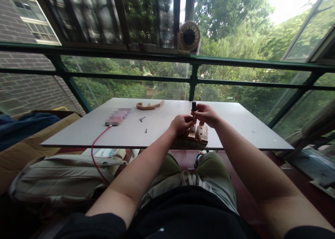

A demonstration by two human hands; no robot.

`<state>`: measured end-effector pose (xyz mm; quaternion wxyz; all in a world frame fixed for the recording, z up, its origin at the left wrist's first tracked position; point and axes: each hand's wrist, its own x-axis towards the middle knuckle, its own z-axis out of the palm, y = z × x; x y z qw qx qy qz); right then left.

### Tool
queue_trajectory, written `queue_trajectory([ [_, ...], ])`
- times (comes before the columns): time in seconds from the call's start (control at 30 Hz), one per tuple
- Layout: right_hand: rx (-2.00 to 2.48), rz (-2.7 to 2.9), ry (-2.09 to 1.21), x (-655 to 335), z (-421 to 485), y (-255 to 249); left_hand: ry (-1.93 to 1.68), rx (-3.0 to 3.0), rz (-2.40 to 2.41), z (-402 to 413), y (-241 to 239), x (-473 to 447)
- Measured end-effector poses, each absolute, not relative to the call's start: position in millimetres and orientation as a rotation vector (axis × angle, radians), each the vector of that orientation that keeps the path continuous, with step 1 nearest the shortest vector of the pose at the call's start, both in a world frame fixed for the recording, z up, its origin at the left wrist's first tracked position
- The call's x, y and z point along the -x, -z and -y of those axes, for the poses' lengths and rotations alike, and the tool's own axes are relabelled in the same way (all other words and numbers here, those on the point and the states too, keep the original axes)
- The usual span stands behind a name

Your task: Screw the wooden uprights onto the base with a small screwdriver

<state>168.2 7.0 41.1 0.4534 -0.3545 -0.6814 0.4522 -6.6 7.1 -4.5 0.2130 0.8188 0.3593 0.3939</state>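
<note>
The right hand [207, 114] grips an upright black-handled tool [194, 106] over the wooden pieces [202, 133], at the near edge of the table [248, 124]. The left hand [181, 124] is beside the tool's lower part; whether it pinches something, I cannot tell.
</note>
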Motion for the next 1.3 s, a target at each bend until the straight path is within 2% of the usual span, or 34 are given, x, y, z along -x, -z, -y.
queue_trajectory([
  [0.47, 0.892, 1.724, -1.094, -167.4, -3.1, -44.0, -1.165, -2.157, -1.004, -9.7, 9.9, 4.0],
  [0.77, 0.742, 1.650, -1.211, -167.3, -4.3, -44.1, -1.120, -2.238, -1.011, -8.1, 7.3, 5.2],
  [1.3, 0.858, 1.711, -1.155, -170.3, -2.7, -44.4, -1.126, -2.218, -1.018, -5.3, 6.4, 5.1],
])
